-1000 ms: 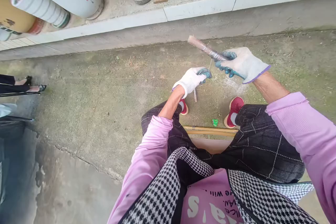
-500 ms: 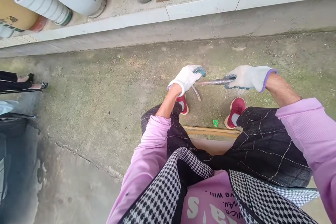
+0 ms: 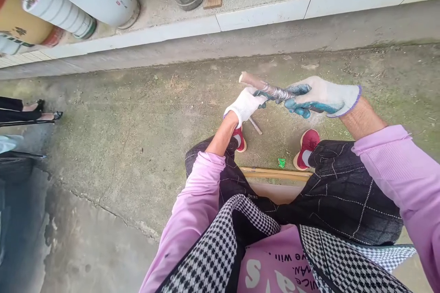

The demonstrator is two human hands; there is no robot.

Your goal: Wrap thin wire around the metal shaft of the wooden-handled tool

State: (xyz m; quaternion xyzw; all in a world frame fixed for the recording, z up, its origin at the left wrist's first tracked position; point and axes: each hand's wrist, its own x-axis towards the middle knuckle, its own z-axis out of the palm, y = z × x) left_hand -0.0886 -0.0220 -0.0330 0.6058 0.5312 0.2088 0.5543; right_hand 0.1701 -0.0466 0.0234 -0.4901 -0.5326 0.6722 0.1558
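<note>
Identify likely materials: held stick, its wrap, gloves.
Stick: probably wood, matte brown with a pale end. Wrap: shiny, silvery turns, perhaps plastic film or wire. Gloves: white, matte, apparently knit fabric; bluish coating, likely rubbery.

— From where does your camera look?
— You wear it on your head, so it looks from above your own chest, forward and steeply down.
— What is near to it, and what is far?
— Your pink shirt (image 3: 268, 245) is very near, at the bottom edge. Your left hand (image 3: 244, 104) and your right hand (image 3: 321, 94) are farther, at the reach of your arms. The tiled ledge (image 3: 261, 16) lies beyond them, across the top.
— Is your view level?
— It seems a little turned, because the ledge climbs toward the right side.
</note>
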